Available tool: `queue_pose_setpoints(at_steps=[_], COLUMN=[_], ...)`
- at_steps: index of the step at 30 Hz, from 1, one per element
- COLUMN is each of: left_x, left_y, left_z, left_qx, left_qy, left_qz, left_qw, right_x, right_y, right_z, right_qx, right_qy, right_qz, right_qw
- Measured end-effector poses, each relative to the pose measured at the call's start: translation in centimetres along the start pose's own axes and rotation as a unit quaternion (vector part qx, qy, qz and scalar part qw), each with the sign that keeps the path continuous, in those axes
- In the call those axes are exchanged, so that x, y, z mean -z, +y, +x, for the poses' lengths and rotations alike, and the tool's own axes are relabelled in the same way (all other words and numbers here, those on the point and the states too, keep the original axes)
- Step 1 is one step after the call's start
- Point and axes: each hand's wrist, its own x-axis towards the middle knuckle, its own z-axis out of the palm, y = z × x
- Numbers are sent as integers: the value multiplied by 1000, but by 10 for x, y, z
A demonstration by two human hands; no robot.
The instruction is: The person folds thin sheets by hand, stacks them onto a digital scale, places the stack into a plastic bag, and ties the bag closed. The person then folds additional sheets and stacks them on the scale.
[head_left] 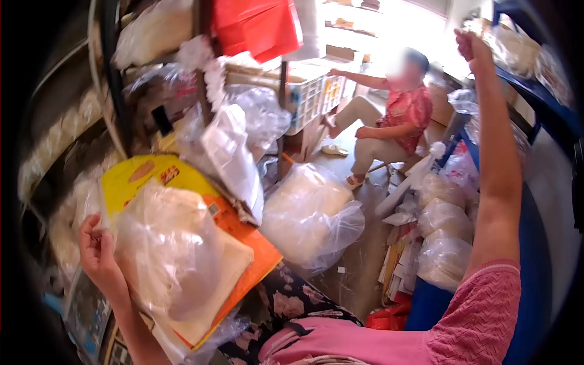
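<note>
Loaded shelving fills the left side, and a blue rack bearing clear bags stands at the upper right. Further off, between them, a person in a patterned red top sits low, one arm stretched toward a white plastic crate. Nearer, a yellow-and-orange sack lies spread out flat beside the wearer's flowered trousers. On top of it rests a clear plastic bag with pale contents, and a flat pale sheet shows past the bag's right edge. Another filled clear bag stands on the floor just beyond, its loose plastic bunched toward the right. As for progress, the pale goods on the sack look already bagged; no tie or seal shows on that bag, and the sack lies under it rather than around it, so closing it up seems not yet done. The left hand is just beside the bag's left side, fingers loosely curled and half open, with nothing seen in it. The right hand is raised well apart, near the blue rack, its fingers bunched; against that glare, I cannot tell whether it has hold of anything.
</note>
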Motion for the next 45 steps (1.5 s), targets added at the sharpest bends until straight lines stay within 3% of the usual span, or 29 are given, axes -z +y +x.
queue_pose_setpoints(at_steps=[1,3,4,5,7,8,10,11,13,16,18,21,22,24,25,26,27,29,31,32,33,35,38,40,41,43,45], left_x=[2,9,16,23,32,36,39,35,30,21,12,4,1,-8,-14,-21,-29,-48,-49,-48,-46,-49,-46,-44,-42,-39,-41], left_y=[-4,-24,-36,-50,-69,-87,-103,-100,-93,-109,-102,-121,-140,-207,-221,-257,-298,-271,-300,-306,-301,-281,-268,-268,-270,-279,-287], left_z=[-5,-22,-32,-46,-75,-92,-123,-133,-144,-148,-135,-107,-98,-78,-66,-61,-69,-66,-66,-70,-72,-70,-69,-76,-76,-73,-71], left_qx=[9,22,44,64,161,166,190,205,258,220,153,212,106,-7,40,-41,-133,21,-26,-44,-33,-4,7,7,1,-5,-9], left_qy=[31,104,113,124,133,132,132,135,109,93,33,-21,-51,-59,-78,-111,-124,-295,-274,-249,-268,-279,-289,-282,-279,-276,-283], left_qz=[-4,10,29,47,-11,-6,-22,-41,-66,-23,55,49,82,120,116,231,207,334,425,488,499,520,530,528,520,509,495], left_qw=[999,994,992,989,978,977,973,969,958,971,986,976,990,991,989,966,961,895,862,835,824,807,797,801,807,815,821], right_x=[-65,-142,-184,-230,-296,-329,-371,-383,-403,-415,-408,-382,-366,-333,-317,-300,-280,-240,-215,-198,-176,-129,-74,-40,-27,-15,-7], right_y=[-13,-10,5,13,18,22,27,25,42,51,43,50,53,67,80,89,93,86,68,55,57,41,-5,-24,-34,-34,0], right_z=[-54,-116,-147,-192,-284,-330,-379,-396,-417,-434,-439,-442,-440,-446,-447,-450,-454,-468,-484,-493,-501,-519,-545,-560,-567,-578,-591], right_qx=[99,124,148,162,91,46,179,183,288,369,312,236,205,173,136,103,72,15,-17,-97,-131,-246,-201,-162,-140,-128,-58], right_qy=[22,-179,-299,-418,-562,-624,-679,-695,-663,-614,-616,-556,-541,-457,-433,-401,-361,-281,-191,-138,-86,35,134,237,269,304,246], right_qz=[25,-85,-75,-155,-98,-76,-104,-102,-54,-36,-77,-104,-114,-117,-94,-74,-51,-33,-37,-68,6,18,-122,-292,-415,-467,-675], right_qw=[995,972,940,880,816,776,705,688,689,697,719,790,807,865,886,907,928,959,981,983,988,969,963,913,858,820,694])
